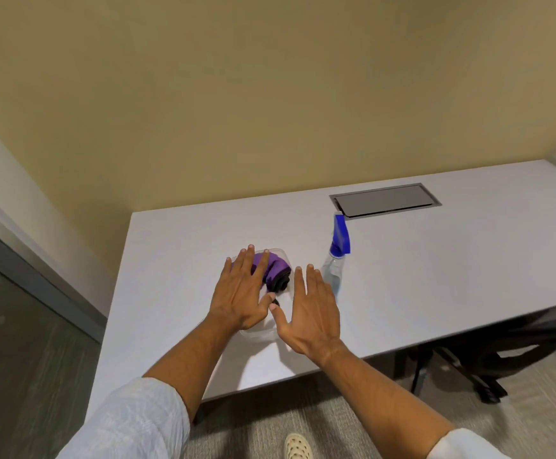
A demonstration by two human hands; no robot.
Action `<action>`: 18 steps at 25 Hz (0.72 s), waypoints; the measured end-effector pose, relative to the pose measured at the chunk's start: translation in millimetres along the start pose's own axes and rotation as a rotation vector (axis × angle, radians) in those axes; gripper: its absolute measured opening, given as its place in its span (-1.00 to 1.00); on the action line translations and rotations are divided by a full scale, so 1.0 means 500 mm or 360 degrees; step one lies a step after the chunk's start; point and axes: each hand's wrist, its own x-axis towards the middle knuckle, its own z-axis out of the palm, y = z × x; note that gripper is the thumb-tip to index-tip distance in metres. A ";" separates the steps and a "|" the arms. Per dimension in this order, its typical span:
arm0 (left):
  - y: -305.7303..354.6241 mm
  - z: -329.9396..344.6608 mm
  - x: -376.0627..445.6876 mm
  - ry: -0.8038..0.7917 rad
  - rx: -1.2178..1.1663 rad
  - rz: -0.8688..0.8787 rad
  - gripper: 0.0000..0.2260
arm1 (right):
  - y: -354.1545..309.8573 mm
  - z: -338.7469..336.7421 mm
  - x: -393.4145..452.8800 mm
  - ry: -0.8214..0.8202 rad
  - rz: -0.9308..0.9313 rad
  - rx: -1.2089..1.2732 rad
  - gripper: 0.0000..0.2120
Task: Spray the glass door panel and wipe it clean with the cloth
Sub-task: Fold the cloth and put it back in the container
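A purple cloth [278,267], rolled up with something black, lies in a clear plastic container [259,332] on the white table [435,286]. My left hand [242,293] hovers flat over the container with its fingers spread and straight, covering part of the cloth. My right hand [313,313] is spread open just right of it, holding nothing. A clear spray bottle [336,260] with a blue trigger head stands right of the container, just beyond my right fingertips. A glass panel [11,313] with a grey frame runs along the left edge.
A grey cable hatch [386,200] is set into the table's far side. A black office chair [515,352] is tucked under the table at the right. Beige wall behind. My foot [298,447] stands on the carpet below.
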 end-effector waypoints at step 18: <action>0.183 0.013 0.122 -0.0151 -0.0649 0.0132 -0.39 | 0.162 -0.059 0.046 0.0109 0.0468 0.0456 -0.39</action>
